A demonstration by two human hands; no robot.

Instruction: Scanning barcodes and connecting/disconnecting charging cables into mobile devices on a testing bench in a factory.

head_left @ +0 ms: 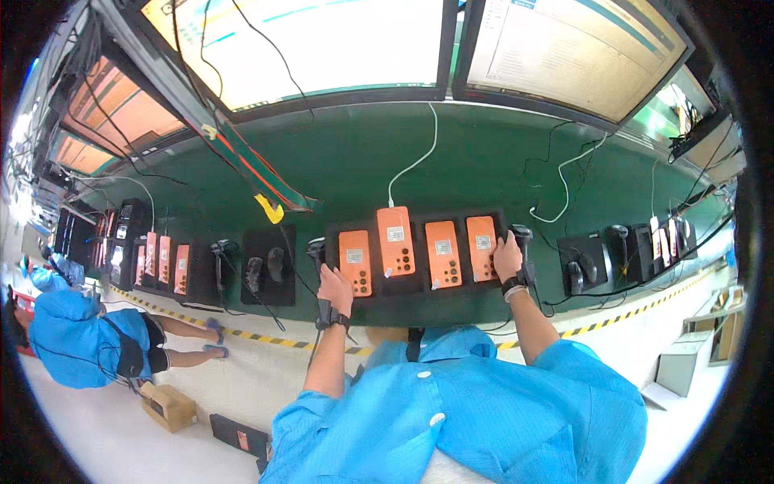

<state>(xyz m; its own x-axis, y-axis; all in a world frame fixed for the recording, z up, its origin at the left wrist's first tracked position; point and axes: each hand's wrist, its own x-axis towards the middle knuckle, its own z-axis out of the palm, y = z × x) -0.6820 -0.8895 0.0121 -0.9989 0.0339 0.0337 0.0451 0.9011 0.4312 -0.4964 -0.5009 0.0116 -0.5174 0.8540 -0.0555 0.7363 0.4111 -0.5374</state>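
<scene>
A black tray [420, 262] lies before me on the green bench, holding several orange phones side by side, camera lenses up and white labels on their backs. One phone [394, 239] sits further back than the others, with a white cable [414, 168] running into its top end. At the tray's left edge my left hand [334, 290] grips beside the leftmost phone [355, 262]. My right hand [507, 258] closes on the opposite edge, by the rightmost phone [482, 248]. Both palms hide parts of the rim. Each wrist wears a black band.
Handheld scanners [316, 248] stand at both sides of the tray. A black mat [270, 270] with a computer mouse [276, 260] lies left. Monitors [322, 56] line the back of the green bench [339, 153]. Another person [76, 331] in blue stands at left near a cardboard box [169, 407].
</scene>
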